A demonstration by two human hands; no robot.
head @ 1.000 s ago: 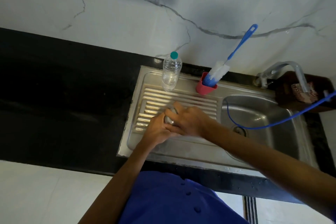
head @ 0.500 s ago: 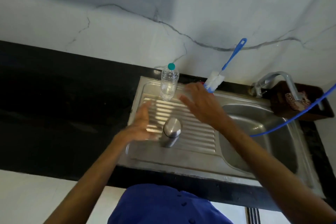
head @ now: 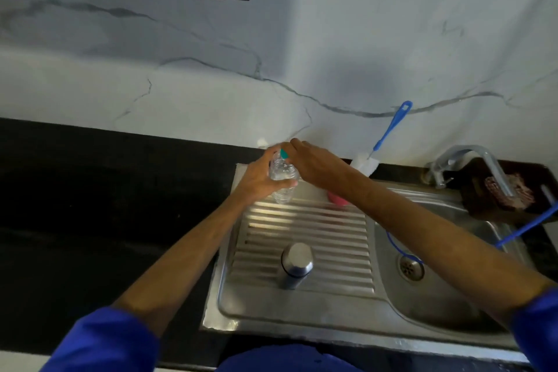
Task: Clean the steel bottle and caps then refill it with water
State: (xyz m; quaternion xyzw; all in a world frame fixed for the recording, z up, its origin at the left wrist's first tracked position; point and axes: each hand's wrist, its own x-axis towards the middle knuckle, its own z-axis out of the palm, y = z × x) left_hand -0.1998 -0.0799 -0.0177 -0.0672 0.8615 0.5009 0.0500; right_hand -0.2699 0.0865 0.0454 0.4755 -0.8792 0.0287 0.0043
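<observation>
The steel bottle [head: 295, 266] stands upright with its cap on, on the ribbed drainboard [head: 332, 239] of the sink, untouched. At the drainboard's far edge my left hand [head: 261, 177] grips the body of a clear plastic water bottle [head: 282, 178]. My right hand [head: 314, 165] reaches over it, its fingers at the bottle's teal cap [head: 283, 153]. The cap is mostly covered, so I cannot tell how firmly it is held.
A blue-handled bottle brush [head: 380, 145] stands in a pink cup [head: 336, 198] behind my right forearm. The sink basin [head: 447, 287] with drain lies right, a blue hose [head: 525, 230] runs into it, and the tap [head: 471, 157] sits behind. Black counter [head: 105, 205] extends left.
Both hands left the steel bottle and moved to the far edge of the drainboard. My left hand took hold of the plastic bottle and my right hand came over its cap.
</observation>
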